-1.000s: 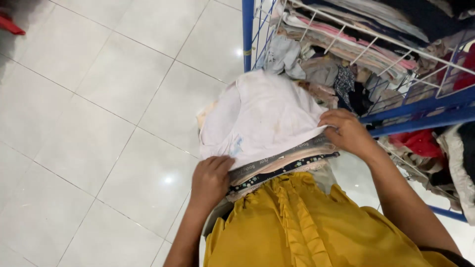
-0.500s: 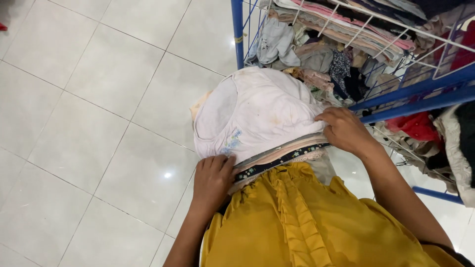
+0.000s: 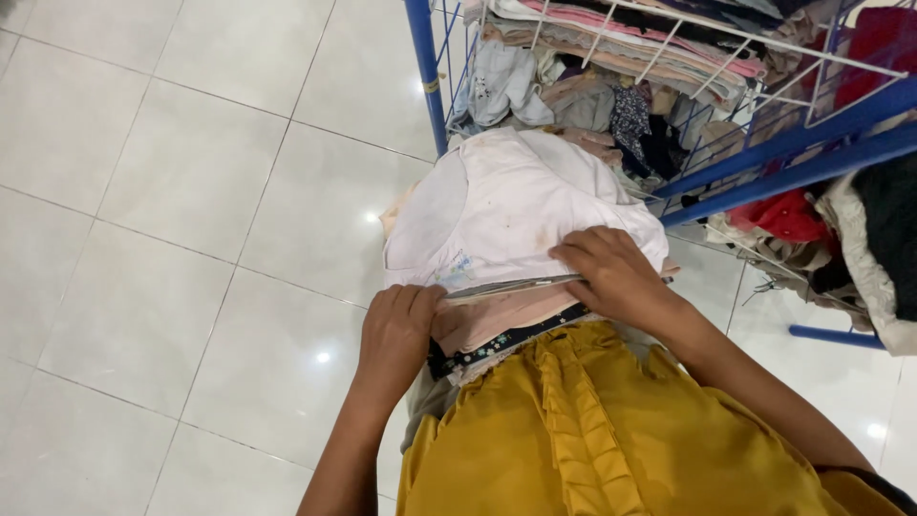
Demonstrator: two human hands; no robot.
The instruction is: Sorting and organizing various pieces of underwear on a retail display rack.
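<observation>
A stack of folded garments rests against my front, above my mustard yellow top (image 3: 583, 440). A white garment (image 3: 506, 205) with a small pale print and a faint stain lies on top. Below it show pink layers (image 3: 506, 320) and a dark band with small flowers (image 3: 497, 346). My left hand (image 3: 399, 333) grips the near left edge of the stack. My right hand (image 3: 611, 272) presses on the white garment's near edge, fingers curled over it.
A blue metal rack with white wire shelves (image 3: 669, 57) stands just beyond the stack, stuffed with folded and loose clothes. A red garment (image 3: 788, 215) and a dark one hang at its right. Glossy white floor tiles (image 3: 191, 191) spread to the left.
My right hand slid left along the near edge of the white garment toward the middle. The stack and my view shifted slightly; the left hand kept its grip.
</observation>
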